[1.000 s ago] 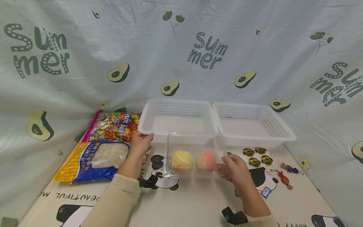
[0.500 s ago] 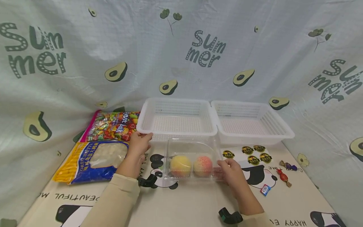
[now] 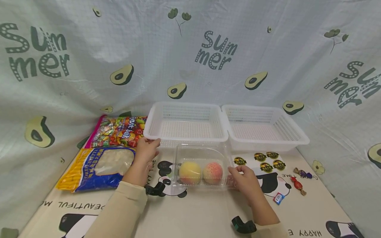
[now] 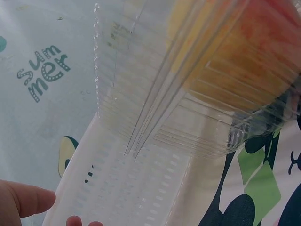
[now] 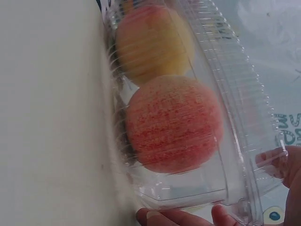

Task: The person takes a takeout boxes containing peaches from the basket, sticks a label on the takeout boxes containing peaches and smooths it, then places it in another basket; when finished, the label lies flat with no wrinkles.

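Note:
My right hand [image 3: 245, 180] pinches the right end of a clear plastic fruit box [image 3: 205, 155], thumb on one side and fingers beneath, as the right wrist view shows. Two round fruits like peaches lie inside: a yellow one [image 3: 190, 173] on the left and a pink speckled one [image 5: 174, 125] on the right. The box stands in front of the left white basket [image 3: 186, 136], overlapping its front wall. At that basket's front left corner, my left hand [image 3: 146, 153] grips the rim; thumb [image 4: 35, 197] and fingertips show either side of the edge in the left wrist view.
A second white basket [image 3: 269, 144] stands against the first on the right. Left lie a colourful candy bag [image 3: 119, 132] and a blue and yellow bag [image 3: 114, 162]. Round black and gold stickers [image 3: 266, 167] and wrapped candies, including a red one [image 3: 297, 185], lie right.
The right hand has lowered the fruit box and drawn it slightly toward me, then held it nearly still. The left hand stays at the basket corner.

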A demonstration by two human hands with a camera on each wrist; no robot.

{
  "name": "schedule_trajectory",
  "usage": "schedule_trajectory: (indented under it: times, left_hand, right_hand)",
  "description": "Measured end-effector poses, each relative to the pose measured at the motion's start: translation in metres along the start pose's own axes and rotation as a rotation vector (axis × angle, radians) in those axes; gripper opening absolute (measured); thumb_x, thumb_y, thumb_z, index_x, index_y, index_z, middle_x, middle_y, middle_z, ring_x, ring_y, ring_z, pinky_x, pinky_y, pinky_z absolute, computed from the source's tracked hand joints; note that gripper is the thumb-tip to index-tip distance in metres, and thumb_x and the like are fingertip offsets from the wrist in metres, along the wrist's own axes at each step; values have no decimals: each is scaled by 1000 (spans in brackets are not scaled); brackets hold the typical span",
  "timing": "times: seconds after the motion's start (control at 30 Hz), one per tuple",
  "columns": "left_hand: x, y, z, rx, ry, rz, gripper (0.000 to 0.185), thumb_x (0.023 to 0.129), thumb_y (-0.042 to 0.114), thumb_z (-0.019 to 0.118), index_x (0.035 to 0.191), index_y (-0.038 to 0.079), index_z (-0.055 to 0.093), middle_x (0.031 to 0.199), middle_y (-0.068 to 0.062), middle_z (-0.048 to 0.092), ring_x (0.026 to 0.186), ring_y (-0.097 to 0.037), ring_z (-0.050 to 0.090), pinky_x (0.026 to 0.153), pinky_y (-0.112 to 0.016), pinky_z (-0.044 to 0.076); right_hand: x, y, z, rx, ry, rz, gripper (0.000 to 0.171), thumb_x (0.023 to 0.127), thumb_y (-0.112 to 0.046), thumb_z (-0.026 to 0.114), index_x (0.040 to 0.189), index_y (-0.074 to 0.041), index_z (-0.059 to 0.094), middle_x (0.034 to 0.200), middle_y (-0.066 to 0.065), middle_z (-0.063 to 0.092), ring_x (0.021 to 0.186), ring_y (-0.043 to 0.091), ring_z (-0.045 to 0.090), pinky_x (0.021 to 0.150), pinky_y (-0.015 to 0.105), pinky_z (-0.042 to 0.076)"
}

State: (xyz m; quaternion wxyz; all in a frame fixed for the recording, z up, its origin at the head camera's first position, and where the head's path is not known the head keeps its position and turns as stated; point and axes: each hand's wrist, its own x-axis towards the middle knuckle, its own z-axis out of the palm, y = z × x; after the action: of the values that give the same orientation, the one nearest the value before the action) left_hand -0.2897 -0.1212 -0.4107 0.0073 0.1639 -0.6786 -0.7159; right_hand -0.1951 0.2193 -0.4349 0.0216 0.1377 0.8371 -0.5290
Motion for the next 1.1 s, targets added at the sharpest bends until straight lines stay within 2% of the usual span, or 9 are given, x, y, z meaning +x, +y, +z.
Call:
schedule_trajectory:
  times: [0.23, 0.4, 0.57, 0.7, 0.8, 0.93, 1.03, 1.1]
  left_hand:
    - [-1, -1, 2, 7, 23, -9, 52, 102, 23, 61, 146, 3, 42, 131, -12, 54, 112, -24, 56, 86, -31, 51]
    - [-4, -4, 5, 42, 29, -9, 51, 102, 26, 59, 145, 2, 43, 132, -14, 56, 111, -25, 58, 81, -29, 53]
    - [-13, -6, 8, 87, -32, -24, 55, 102, 30, 59, 146, 3, 42, 137, -18, 55, 118, -30, 58, 89, -35, 54]
    - [-23, -8, 10, 119, -89, -1, 53, 102, 29, 59, 146, 5, 44, 141, -19, 55, 125, -34, 56, 101, -44, 53]
    - [-31, -9, 11, 142, -124, 46, 52, 102, 27, 58, 147, 4, 45, 142, -19, 54, 128, -36, 55, 105, -49, 51]
    - [-44, -11, 12, 160, -171, 95, 51, 103, 24, 57, 147, 2, 46, 141, -20, 53, 128, -35, 53, 108, -50, 49]
    - [-54, -12, 12, 198, -207, 122, 51, 102, 23, 59, 148, 3, 45, 143, -19, 52, 129, -34, 51, 111, -51, 46]
    - [-61, -14, 11, 262, -222, 148, 54, 101, 25, 62, 149, 5, 46, 145, -17, 52, 132, -34, 51, 112, -52, 45]
  right_hand:
    - [0, -3, -7, -91, -24, 10, 50, 98, -48, 63, 117, -1, 62, 102, 10, 63, 86, 20, 57, 66, 29, 51]
    - [1, -2, -11, -107, -47, 4, 54, 98, -52, 62, 119, -2, 67, 105, 10, 68, 89, 20, 59, 69, 29, 53]
    - [2, -2, -14, -100, -53, 2, 53, 100, -53, 59, 113, -4, 70, 95, 7, 71, 83, 19, 61, 69, 28, 54]
    - [5, -1, -17, -103, -48, -23, 58, 102, -56, 53, 110, -1, 70, 85, 7, 68, 77, 18, 62, 67, 30, 54]
    - [10, -1, -23, -105, -45, -35, 55, 105, -50, 51, 114, 1, 69, 93, 11, 70, 81, 18, 66, 70, 32, 58]
    - [23, 1, -33, -147, -44, -77, 38, 106, -28, 53, 115, 5, 67, 104, 18, 70, 86, 21, 69, 74, 35, 62]
    - [35, 1, -41, -227, -40, -117, 30, 104, -16, 54, 115, 8, 66, 102, 21, 69, 82, 22, 68, 69, 35, 60]
    - [44, 2, -47, -275, -36, -118, 29, 103, -14, 54, 116, 8, 65, 103, 22, 68, 80, 22, 68, 66, 33, 57]
